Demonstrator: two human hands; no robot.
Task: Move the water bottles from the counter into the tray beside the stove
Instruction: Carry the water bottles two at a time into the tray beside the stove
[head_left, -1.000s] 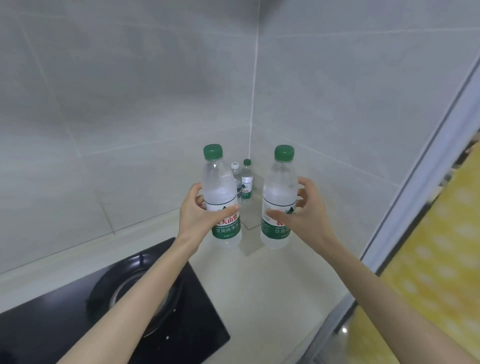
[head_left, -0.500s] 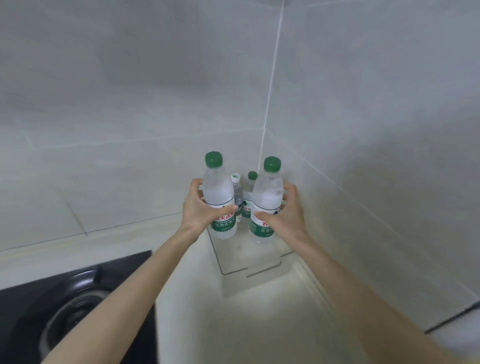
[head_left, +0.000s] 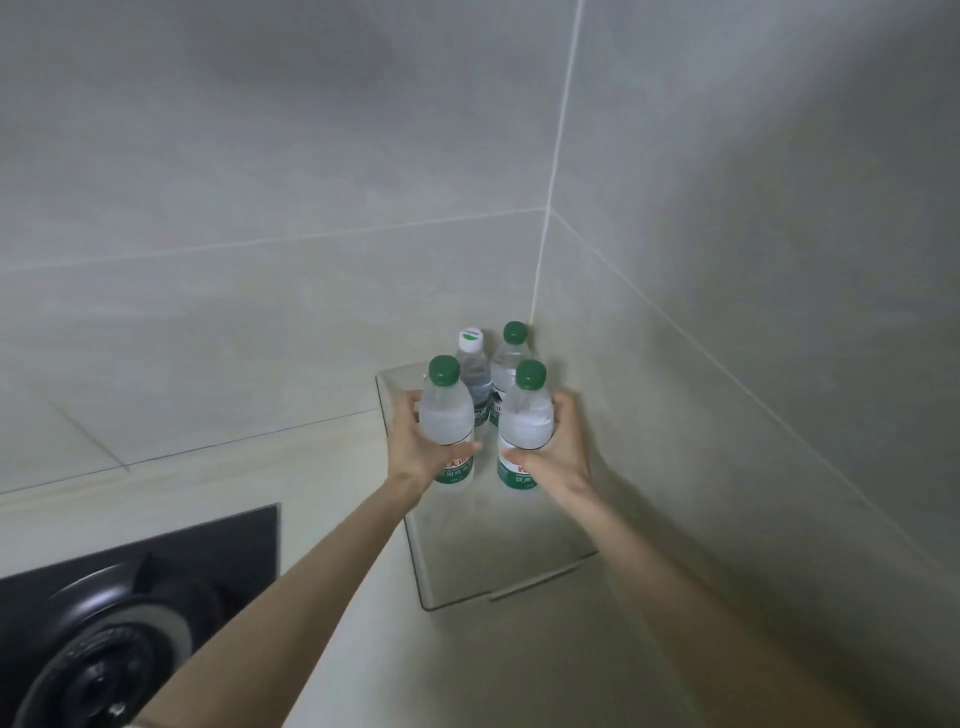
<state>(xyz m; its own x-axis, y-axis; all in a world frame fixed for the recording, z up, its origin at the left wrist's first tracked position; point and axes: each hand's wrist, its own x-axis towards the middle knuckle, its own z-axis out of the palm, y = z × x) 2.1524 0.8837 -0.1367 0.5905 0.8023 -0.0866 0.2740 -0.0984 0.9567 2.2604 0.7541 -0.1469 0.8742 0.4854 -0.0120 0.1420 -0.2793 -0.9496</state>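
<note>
My left hand (head_left: 418, 448) grips a green-capped water bottle (head_left: 445, 410) around its middle. My right hand (head_left: 558, 451) grips a second green-capped bottle (head_left: 525, 415) the same way. Both bottles are upright over the clear tray (head_left: 431, 582) in the counter's corner; whether their bases touch the tray floor I cannot tell. Behind them in the tray stand a white-capped bottle (head_left: 474, 364) and another green-capped bottle (head_left: 511, 353), partly hidden by the held ones.
A black gas stove (head_left: 130, 597) lies to the left of the tray, with its burner near the lower left corner. Tiled walls close off the corner right behind and to the right of the tray. Pale counter (head_left: 493, 665) stretches in front.
Both hands have carried their bottles forward from over the counter to above the tray, closer to the two bottles at the back. The view has shifted toward the corner.
</note>
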